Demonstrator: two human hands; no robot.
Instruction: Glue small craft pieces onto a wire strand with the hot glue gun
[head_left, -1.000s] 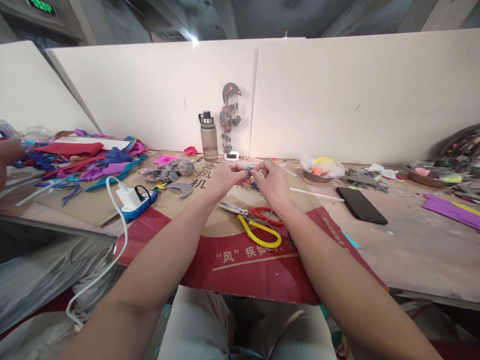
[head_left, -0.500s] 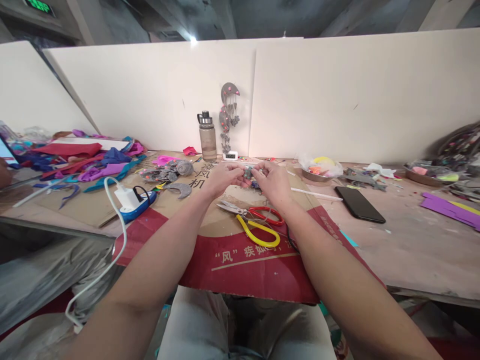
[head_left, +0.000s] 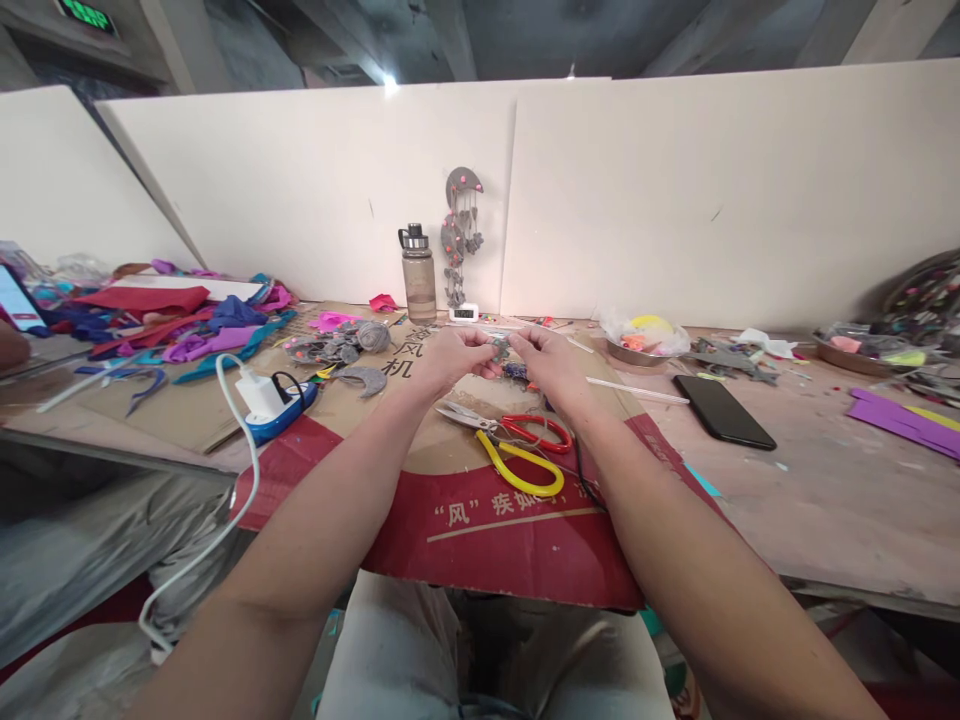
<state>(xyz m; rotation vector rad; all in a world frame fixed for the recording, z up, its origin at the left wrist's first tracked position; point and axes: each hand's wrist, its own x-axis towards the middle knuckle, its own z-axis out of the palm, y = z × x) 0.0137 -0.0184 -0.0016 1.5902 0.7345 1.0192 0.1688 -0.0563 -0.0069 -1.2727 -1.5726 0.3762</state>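
My left hand [head_left: 466, 360] and my right hand [head_left: 546, 362] meet over the cardboard sheet, both closed in a pinch. Between their fingertips is a small grey felt piece [head_left: 501, 348], mostly covered by the fingers, so its shape is unclear. Just below the hands lie scissors [head_left: 517, 450] with one red and one yellow handle, a grey thread looped over them. A small dark blue item [head_left: 516, 371] sits under my right hand. Left of my hands are a grey felt crescent [head_left: 362, 379] and a ball of grey yarn [head_left: 373, 337].
A water bottle [head_left: 418, 275] and a small digital clock [head_left: 463, 313] stand by the white partition, where a grey felt moon hanging [head_left: 464, 188] is fixed. At right lies a black phone [head_left: 724, 411]; at left, a blue power strip [head_left: 281, 418] with a white cable.
Both hands stay together around the grey felt piece; the right fingers have shifted slightly and cover more of it. The whole view has moved a little.
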